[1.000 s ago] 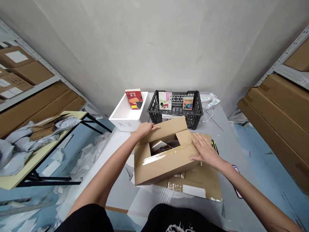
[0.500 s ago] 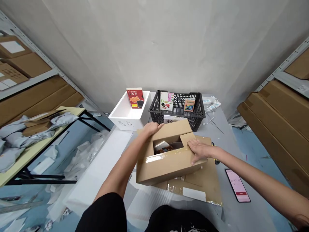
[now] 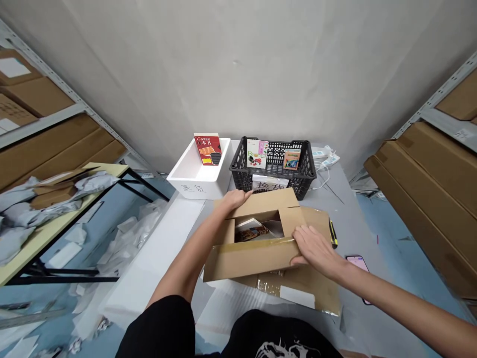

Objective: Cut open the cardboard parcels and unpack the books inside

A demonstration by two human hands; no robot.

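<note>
A cardboard box point(image 3: 251, 261) sits on a flattened brown carton point(image 3: 298, 291), directly in front of the wearer, on the grey surface point(image 3: 345, 209). Its top is partly open: the long front flap lies low and a side flap stands up at the right. Inside, a picture book point(image 3: 251, 231) lies tilted against something pale, partly hidden by the flaps.

Left hand point(image 3: 234, 199): open, fingers draped over the box's far edge, no grip visible. Right hand point(image 3: 315, 251): fingers on the front flap's upper edge, at a strip of clear packing tape point(image 3: 276, 242); cannot tell whether they pinch it. The hands are well apart, one at each end of the box.

Handling note: one flat hand on the far wall steadies the box while the other works the flap, which suits a box on slick, taped cardboard.

Nearby: a yellow utility knife point(image 3: 333, 234) just right of the box, a phone point(image 3: 357, 264) beyond it. Further back are a white foam box point(image 3: 197, 181) holding a red book point(image 3: 207, 149) and a black plastic basket point(image 3: 307, 171) holding two books.
</note>
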